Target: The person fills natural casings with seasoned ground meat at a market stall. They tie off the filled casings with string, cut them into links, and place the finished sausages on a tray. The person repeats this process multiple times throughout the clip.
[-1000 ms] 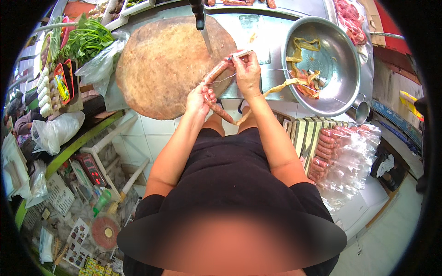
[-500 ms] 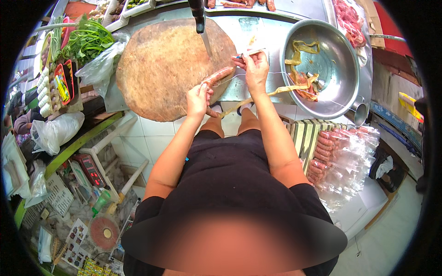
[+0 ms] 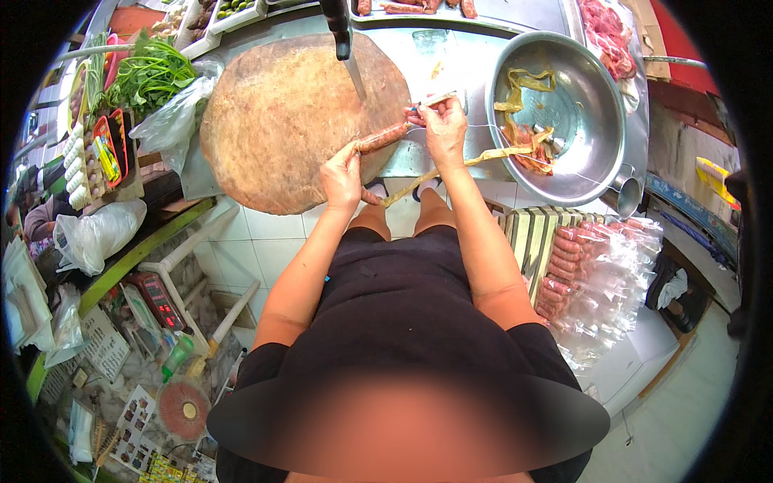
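My left hand [image 3: 341, 175] is closed round a reddish-brown sausage [image 3: 382, 138], which points up to the right over the near right edge of a round wooden chopping block [image 3: 274, 121]. At the sausage's far end, my right hand [image 3: 445, 133] pinches a slim whitish stick-like tool [image 3: 437, 100] with a bluish end. A thin white string [image 3: 481, 125] runs from the right hand toward a big steel bowl [image 3: 596, 153]. From below my left hand, a yellowish casing [image 3: 451, 171] stretches past my right wrist into that bowl, where more casing and reddish meat lie.
A black-handled knife [image 3: 340, 40] stands tip down on the block. Beyond are a tray of sausages [image 3: 415, 8] and raw meat [image 3: 605, 40]. Leafy greens [image 3: 153, 71] and a plastic bag [image 3: 165, 125] lie left; bagged sausages [image 3: 568, 262] sit to the right, beside a metal cup [image 3: 626, 196].
The sausage's far end has shifted slightly down and nearer my right fingers, and it lies flatter. My left hand has moved slightly left; both hands keep their hold.
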Demonstrator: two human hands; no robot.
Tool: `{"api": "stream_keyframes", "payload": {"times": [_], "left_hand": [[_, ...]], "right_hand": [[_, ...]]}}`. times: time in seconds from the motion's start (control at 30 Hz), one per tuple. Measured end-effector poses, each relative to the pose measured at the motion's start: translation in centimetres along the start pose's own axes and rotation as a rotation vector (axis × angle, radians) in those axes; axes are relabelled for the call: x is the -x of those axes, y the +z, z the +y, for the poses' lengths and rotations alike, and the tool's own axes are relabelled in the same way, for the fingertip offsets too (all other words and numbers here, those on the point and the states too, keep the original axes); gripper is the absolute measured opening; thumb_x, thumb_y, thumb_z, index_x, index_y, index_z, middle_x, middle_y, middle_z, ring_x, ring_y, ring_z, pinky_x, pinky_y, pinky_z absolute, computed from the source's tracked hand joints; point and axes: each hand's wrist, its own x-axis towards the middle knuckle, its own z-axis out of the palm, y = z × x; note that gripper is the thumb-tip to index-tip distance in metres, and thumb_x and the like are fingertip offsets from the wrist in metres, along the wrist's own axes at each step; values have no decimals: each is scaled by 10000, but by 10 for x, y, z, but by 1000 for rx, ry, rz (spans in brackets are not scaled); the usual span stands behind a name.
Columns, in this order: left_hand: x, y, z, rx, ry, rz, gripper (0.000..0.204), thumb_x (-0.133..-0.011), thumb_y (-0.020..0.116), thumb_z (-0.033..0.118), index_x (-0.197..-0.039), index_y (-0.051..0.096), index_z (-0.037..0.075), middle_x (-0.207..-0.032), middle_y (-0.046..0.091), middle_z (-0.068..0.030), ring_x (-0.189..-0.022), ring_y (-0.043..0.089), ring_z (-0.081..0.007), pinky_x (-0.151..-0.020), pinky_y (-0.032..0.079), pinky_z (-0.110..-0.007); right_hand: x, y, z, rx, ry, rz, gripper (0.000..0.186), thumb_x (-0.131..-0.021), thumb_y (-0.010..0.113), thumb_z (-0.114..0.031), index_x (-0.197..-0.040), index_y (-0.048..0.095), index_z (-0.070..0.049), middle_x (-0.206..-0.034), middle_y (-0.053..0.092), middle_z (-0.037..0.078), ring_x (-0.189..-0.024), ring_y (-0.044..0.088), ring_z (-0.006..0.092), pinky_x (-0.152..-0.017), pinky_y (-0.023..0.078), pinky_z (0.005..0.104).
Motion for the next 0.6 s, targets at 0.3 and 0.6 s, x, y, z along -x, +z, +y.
{"api": "stream_keyframes", "payload": {"times": [0.3, 0.6], "left_hand": [[-8, 1, -11, -93, 162, 69, 275, -875, 569, -14, -1110, 704, 29, -770, 644, -47, -718, 570, -77, -664, 493, -270], [-8, -1, -9, -176, 157, 37, 233, -875, 574, 35, -1068, 705, 34, -769, 669, -70, -722, 618, -126, -686, 502, -294]], "right_hand": [[6, 3, -2, 138, 197, -112, 164, -889, 559, 68, -1038, 504, 27, -932, 642, 150, -810, 698, 236, -695, 596, 310], [-2, 6, -14, 104, 194, -117, 169, -860, 585, 75, -1002, 501, 37, -866, 645, 144, -781, 700, 235, -685, 593, 309]]}}
